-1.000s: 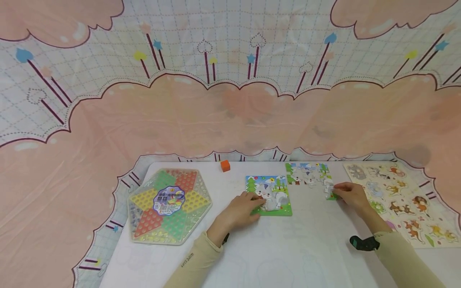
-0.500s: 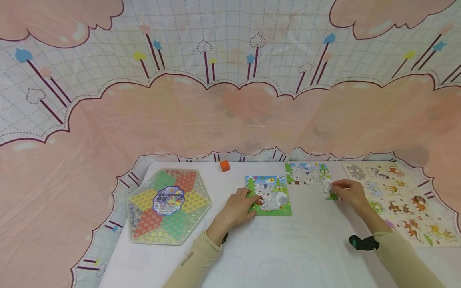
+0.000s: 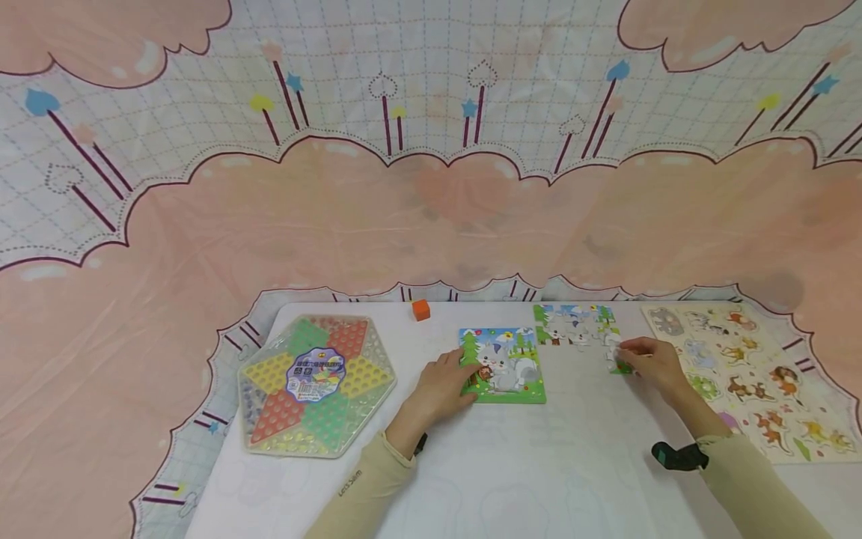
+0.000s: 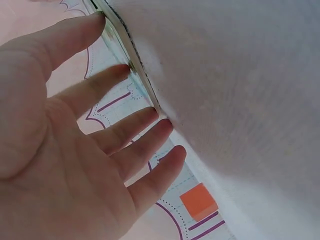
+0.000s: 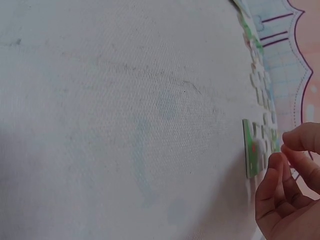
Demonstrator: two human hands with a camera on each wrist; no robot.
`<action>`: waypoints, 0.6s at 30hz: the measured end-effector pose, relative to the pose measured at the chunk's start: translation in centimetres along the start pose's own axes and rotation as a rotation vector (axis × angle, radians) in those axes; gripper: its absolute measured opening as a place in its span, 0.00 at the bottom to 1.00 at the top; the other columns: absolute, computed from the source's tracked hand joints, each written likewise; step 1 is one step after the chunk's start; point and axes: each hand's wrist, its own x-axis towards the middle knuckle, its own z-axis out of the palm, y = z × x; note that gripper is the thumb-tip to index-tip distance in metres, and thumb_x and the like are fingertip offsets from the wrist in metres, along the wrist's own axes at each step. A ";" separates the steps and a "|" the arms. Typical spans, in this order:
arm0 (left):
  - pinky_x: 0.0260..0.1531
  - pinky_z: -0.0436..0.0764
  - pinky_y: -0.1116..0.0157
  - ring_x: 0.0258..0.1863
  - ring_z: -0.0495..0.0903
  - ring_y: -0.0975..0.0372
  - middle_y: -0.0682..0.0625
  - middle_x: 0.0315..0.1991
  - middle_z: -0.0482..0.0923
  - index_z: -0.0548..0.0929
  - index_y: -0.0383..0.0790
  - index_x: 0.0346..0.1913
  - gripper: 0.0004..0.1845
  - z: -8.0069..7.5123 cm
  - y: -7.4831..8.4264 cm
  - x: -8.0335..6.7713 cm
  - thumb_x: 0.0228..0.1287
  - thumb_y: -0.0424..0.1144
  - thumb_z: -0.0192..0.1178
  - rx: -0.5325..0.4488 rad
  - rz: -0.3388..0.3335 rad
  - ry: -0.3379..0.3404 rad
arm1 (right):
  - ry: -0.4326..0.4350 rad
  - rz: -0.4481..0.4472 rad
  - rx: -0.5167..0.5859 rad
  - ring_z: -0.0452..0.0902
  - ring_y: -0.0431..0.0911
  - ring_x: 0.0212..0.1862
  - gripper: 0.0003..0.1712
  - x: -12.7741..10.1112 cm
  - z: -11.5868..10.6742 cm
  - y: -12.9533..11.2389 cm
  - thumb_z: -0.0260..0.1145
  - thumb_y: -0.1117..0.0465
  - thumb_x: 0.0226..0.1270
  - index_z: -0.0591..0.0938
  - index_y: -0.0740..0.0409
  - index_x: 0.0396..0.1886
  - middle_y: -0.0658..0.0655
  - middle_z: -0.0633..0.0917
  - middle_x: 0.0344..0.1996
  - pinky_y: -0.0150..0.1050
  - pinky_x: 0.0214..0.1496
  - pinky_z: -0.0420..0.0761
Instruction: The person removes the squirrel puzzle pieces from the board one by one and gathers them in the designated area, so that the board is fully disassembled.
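While the flat left grip [image 3: 441,385] presses the squirrel puzzle [image 3: 503,364], the right grip [image 3: 649,361] seemingly pinches a piece [image 3: 618,364] beside the animal board [image 3: 747,374].

Under the left hand [image 3: 441,385]: puzzle board [image 3: 503,365] in green, blue, grey squirrel print. Beyond it, small orange block [image 3: 420,309]. Further left, hexagonal game board [image 3: 316,383] with red, yellow, green triangles. At the right hand [image 3: 652,363]: green-and-white puzzle pieces [image 3: 616,361]. Right of that, cream animal board [image 3: 747,370] with brown, grey, orange figures.
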 end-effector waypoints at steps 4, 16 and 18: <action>0.57 0.74 0.48 0.66 0.67 0.48 0.40 0.68 0.66 0.77 0.45 0.65 0.28 -0.1 -0.1 0.0 0.64 0.51 0.66 0.004 -0.002 0.011 | 0.002 -0.029 -0.005 0.73 0.44 0.35 0.22 0.0 0.1 0.0 0.61 0.58 0.72 0.78 0.72 0.55 0.61 0.80 0.41 0.31 0.31 0.77; 0.56 0.74 0.47 0.66 0.67 0.48 0.40 0.68 0.66 0.79 0.48 0.63 0.25 -0.3 -0.1 -0.2 0.65 0.49 0.65 -0.032 -0.002 0.004 | -0.034 -0.140 0.032 0.77 0.39 0.30 0.18 0.1 2.3 -1.4 0.64 0.63 0.69 0.80 0.75 0.50 0.54 0.83 0.32 0.31 0.28 0.78; 0.56 0.74 0.47 0.66 0.67 0.48 0.40 0.68 0.66 0.79 0.48 0.63 0.25 -0.3 -0.1 -0.1 0.65 0.48 0.65 -0.034 -0.002 0.002 | -0.056 -0.153 0.043 0.77 0.40 0.30 0.17 0.0 2.9 -1.8 0.64 0.64 0.69 0.80 0.75 0.50 0.55 0.83 0.32 0.32 0.27 0.78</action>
